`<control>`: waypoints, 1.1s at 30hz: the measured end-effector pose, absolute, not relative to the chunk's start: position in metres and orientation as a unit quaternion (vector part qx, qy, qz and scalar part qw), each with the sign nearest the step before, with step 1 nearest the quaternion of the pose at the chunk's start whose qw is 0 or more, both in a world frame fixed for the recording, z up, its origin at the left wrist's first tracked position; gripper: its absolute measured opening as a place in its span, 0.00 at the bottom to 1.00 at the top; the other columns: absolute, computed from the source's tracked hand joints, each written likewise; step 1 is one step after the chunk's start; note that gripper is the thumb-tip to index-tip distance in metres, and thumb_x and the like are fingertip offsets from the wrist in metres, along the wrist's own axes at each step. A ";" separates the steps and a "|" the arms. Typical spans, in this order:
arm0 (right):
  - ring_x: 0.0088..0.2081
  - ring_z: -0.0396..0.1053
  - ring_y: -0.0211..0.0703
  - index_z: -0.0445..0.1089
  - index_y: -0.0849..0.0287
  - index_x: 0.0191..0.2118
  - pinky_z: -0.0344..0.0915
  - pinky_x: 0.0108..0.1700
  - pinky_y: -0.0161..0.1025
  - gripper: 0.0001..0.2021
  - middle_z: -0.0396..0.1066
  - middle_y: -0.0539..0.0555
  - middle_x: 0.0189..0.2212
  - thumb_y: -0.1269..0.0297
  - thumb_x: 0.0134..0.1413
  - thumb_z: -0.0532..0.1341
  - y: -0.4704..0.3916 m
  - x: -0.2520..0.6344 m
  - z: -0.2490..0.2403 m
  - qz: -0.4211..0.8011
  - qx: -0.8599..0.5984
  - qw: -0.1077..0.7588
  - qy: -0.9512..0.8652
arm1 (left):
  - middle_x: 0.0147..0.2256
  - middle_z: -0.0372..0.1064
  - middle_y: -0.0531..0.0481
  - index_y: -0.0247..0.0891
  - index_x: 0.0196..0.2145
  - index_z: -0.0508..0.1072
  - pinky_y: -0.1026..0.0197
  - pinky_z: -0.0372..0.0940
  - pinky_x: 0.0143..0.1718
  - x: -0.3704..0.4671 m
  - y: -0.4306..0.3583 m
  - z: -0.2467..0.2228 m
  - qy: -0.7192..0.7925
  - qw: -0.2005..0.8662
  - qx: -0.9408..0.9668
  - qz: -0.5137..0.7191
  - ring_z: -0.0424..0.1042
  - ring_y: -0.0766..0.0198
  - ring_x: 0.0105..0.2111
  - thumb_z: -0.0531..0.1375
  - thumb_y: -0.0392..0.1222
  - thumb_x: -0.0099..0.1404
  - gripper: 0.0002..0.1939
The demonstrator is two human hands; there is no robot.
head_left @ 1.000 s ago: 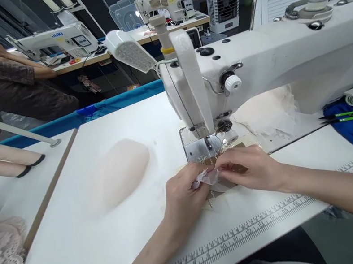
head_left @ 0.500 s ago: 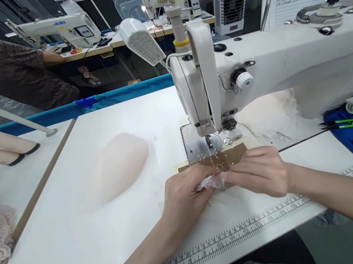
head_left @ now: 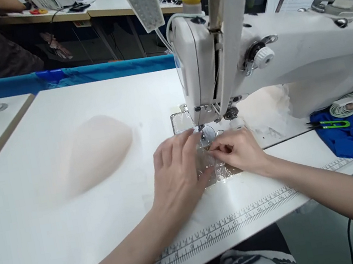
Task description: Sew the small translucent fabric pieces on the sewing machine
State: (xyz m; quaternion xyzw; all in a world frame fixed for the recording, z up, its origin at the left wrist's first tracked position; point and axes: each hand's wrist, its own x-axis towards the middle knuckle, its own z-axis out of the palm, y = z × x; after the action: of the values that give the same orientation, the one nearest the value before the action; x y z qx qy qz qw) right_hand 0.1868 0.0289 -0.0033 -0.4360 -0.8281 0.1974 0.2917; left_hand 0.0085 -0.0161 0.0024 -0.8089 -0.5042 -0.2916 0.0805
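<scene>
Sheer whitish fabric (head_left: 204, 160) seemed unstitched before the silver metal presser foot (head_left: 202, 135); right hand (head_left: 241, 149) pinched it, left hand (head_left: 176, 174) fingers spread.

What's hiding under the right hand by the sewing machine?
A brown patch with a shiny surface peeks out from under the right hand. Whatever lies directly beneath the hand is covered, so I can't see it.

Grey floor (head_left: 308, 240), pale tables (head_left: 109, 4) behind — wood-edged
</scene>
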 end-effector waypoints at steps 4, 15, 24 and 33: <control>0.25 0.61 0.35 0.74 0.55 0.27 0.56 0.38 0.38 0.05 0.60 0.43 0.15 0.67 0.52 0.64 0.032 0.185 0.000 0.224 -0.469 0.289 -0.804 | 0.47 0.71 0.43 0.35 0.45 0.69 0.47 0.55 0.57 0.011 -0.023 0.001 -0.421 0.190 -0.853 -0.243 0.64 0.52 0.51 0.59 0.34 0.62 0.13; 0.29 0.64 0.37 0.75 0.55 0.38 0.51 0.46 0.44 0.09 0.70 0.46 0.23 0.70 0.57 0.57 0.031 0.193 -0.004 0.058 -0.413 0.299 -0.859 | 0.46 0.74 0.47 0.37 0.46 0.72 0.48 0.57 0.52 0.005 -0.020 0.000 -0.391 0.170 -0.882 -0.201 0.71 0.59 0.48 0.53 0.36 0.69 0.11; 0.36 0.63 0.43 0.73 0.62 0.45 0.50 0.46 0.44 0.15 0.71 0.53 0.33 0.72 0.57 0.53 0.021 0.197 -0.005 -0.112 -0.354 0.208 -0.905 | 0.46 0.74 0.46 0.37 0.46 0.73 0.46 0.54 0.55 0.004 -0.005 -0.004 -0.409 0.149 -0.871 -0.227 0.73 0.59 0.47 0.54 0.36 0.69 0.11; 0.35 0.62 0.44 0.73 0.63 0.46 0.50 0.47 0.45 0.15 0.72 0.54 0.33 0.71 0.58 0.52 0.025 0.196 -0.005 -0.132 -0.364 0.193 -0.902 | 0.46 0.73 0.45 0.38 0.48 0.72 0.41 0.50 0.59 0.002 0.003 -0.007 -0.410 0.125 -0.874 -0.230 0.73 0.58 0.47 0.52 0.37 0.69 0.13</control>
State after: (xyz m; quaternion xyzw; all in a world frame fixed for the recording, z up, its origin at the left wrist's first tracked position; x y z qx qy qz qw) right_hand 0.1962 0.0248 -0.0055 -0.3639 -0.9017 -0.1317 0.1929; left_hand 0.0016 0.0028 -0.0068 -0.8738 -0.4097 -0.2301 0.1253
